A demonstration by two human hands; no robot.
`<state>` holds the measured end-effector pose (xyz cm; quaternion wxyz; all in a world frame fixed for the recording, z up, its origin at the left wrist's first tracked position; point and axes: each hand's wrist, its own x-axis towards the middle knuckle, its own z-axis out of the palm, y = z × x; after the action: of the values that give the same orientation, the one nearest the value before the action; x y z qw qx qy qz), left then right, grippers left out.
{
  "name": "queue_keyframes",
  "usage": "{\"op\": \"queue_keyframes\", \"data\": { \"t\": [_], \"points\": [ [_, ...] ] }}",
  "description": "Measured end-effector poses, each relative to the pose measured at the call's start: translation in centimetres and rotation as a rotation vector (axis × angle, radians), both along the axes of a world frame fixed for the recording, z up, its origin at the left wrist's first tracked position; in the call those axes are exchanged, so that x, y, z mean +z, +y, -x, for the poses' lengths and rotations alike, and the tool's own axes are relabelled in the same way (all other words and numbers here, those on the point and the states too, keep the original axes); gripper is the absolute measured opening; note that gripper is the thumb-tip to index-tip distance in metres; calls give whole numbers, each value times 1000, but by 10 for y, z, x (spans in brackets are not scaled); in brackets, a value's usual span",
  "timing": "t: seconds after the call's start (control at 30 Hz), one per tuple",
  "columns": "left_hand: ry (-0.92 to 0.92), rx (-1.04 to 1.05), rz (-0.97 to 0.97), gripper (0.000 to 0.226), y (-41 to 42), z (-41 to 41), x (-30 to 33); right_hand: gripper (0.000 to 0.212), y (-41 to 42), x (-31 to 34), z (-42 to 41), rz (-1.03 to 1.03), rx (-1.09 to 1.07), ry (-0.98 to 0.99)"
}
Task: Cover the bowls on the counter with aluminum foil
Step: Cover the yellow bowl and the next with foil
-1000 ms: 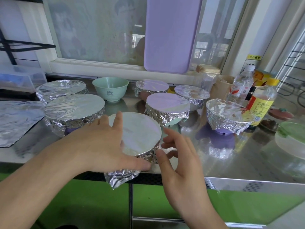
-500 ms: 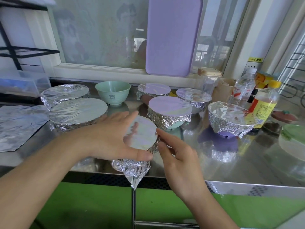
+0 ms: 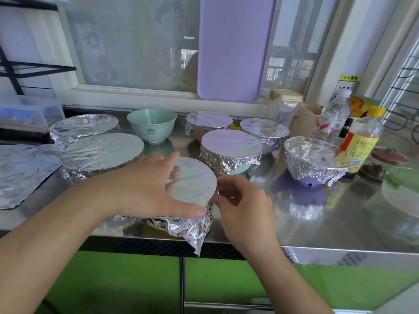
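Observation:
The nearest bowl (image 3: pixel 195 184) sits at the counter's front edge under a smooth foil cover. A loose crumpled foil corner (image 3: pixel 195 234) hangs from it over the edge. My left hand (image 3: pixel 145 189) lies flat on the cover's left half, its thumb pressed along the front rim. My right hand (image 3: pixel 244 207) is at the bowl's right side, fingers curled and pinching the foil against the rim. Behind it stand several foil-covered bowls, such as a mint one (image 3: pixel 230 148) and a purple one (image 3: pixel 314 158). One mint green bowl (image 3: pixel 151 125) at the back stands uncovered.
A loose foil sheet (image 3: pixel 20 173) lies at the left. An oil bottle (image 3: pixel 360 141), a water bottle (image 3: pixel 333 118) and a green-topped glass lid (image 3: pixel 401 184) crowd the right. A purple board (image 3: pixel 235 48) leans on the window. The steel counter edge (image 3: pixel 340 254) runs just below my hands.
My right hand's fingers have curled in onto the foil at the bowl's right rim. My left hand has slid farther over the cover, and the hanging foil corner has shifted right.

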<state>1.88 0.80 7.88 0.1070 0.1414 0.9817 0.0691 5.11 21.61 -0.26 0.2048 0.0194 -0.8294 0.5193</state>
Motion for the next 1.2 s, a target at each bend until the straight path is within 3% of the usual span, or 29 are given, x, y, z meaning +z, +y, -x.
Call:
{"op": "queue_keyframes", "data": {
  "t": [0.13,0.3,0.47,0.7,0.93,1.2],
  "points": [
    [0,-6,0,151,2,-2,0,22,1,3,3,-40,13,-19],
    [14,9,5,155,4,-1,-3,17,-7,-7,-9,-128,-91,144],
    [21,9,-7,156,3,0,-6,18,-16,-17,-31,107,102,99],
    [30,0,-13,153,3,0,-6,28,-16,-19,-27,-90,110,-29],
    [37,-7,-18,151,4,-2,-5,43,-27,-21,-35,-86,81,-33],
    [17,8,-6,157,3,-1,-7,34,-28,-31,-37,-212,6,40]
  ]
}}
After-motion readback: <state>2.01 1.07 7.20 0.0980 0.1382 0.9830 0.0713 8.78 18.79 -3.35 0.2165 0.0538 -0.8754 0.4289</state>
